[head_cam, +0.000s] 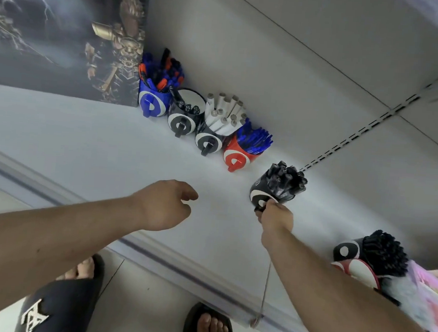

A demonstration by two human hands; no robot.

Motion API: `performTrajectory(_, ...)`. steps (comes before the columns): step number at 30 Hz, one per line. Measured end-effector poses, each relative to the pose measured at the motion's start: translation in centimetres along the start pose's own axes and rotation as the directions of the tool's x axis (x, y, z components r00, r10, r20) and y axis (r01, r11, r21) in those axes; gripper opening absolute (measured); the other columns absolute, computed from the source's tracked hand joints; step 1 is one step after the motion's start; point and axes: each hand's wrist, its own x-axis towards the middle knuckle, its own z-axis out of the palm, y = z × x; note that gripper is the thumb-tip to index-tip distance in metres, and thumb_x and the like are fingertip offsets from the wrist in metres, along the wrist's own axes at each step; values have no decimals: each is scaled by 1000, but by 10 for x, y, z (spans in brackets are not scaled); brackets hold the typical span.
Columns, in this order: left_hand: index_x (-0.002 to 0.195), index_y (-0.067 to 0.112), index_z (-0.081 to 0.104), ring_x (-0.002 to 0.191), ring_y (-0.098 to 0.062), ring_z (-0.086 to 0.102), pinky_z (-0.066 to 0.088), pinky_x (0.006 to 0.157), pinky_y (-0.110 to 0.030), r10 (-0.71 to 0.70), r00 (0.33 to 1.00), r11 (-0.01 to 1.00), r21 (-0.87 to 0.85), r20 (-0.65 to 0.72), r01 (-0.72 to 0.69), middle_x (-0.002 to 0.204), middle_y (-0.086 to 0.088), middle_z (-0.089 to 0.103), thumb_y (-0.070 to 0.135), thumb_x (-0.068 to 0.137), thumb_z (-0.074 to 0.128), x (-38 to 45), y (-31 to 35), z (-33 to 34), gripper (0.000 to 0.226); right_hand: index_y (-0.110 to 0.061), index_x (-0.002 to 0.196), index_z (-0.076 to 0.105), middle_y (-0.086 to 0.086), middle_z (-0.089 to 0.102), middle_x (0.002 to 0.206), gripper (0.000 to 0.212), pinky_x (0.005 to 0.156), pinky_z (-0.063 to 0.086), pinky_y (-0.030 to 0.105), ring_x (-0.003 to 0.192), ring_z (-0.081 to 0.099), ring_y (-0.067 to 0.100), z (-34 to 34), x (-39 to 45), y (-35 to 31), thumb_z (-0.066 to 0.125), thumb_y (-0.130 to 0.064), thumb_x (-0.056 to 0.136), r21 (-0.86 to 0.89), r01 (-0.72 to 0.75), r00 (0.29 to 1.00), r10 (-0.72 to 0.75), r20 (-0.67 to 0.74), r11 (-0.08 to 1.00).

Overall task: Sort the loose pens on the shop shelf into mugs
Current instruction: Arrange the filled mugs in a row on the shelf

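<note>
My right hand [274, 216] grips the handle of a black mug [261, 192] packed with black pens [288, 179], standing on the white shelf [110, 142]. My left hand [166, 205] hovers over the shelf's middle, fingers loosely curled, holding nothing. Along the back stands a row of mugs: a blue mug [153, 101] with blue and red pens, a black mug [183, 118] with a few black pens, a black mug [209, 139] with white pens, and a red mug [238, 155] with blue pens. No loose pens show on the shelf.
At the right, another black mug [348, 250] full of black pens leans above a red-rimmed mug [358, 271] beside fluffy pastel goods [426, 297]. A dark poster [66, 30] stands at the back left. The shelf's front rail [179, 266] runs diagonally, my sandalled feet below it.
</note>
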Motion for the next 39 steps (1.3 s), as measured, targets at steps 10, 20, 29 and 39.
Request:
performTrajectory(10,135,33,52,127,-4,49,37,97,-17,-14,1000,1000,-6,7,14,141,17,51,18,93,51,5,0,-1,44,-12,94,55,2,57,80,7,65,49,28,67,58,16,21,51,-42,49,-12,98,85,-30,986,16,166,996)
performTrajectory(20,142,26,45,129,-11,48,39,101,-21,17,994,976,212,104,-39,146,11,47,23,97,48,13,31,-13,46,-8,102,61,17,60,105,33,82,47,39,94,57,32,7,55,-53,36,-30,103,-665,385,917,-184,354,639)
performTrajectory(29,137,18,45,112,-18,55,45,79,-21,133,987,987,76,94,-140,135,5,54,22,96,50,18,120,39,42,-12,88,62,1,63,94,32,81,42,32,94,57,22,-85,-10,-67,45,-36,100,-547,671,733,-337,592,500)
performTrajectory(39,128,21,51,91,-7,57,47,67,-18,240,955,970,-86,175,-228,97,21,56,19,95,53,-17,163,111,33,-5,72,56,7,52,59,28,56,43,39,58,48,26,-210,-97,96,59,-27,88,-205,-64,995,48,-84,977)
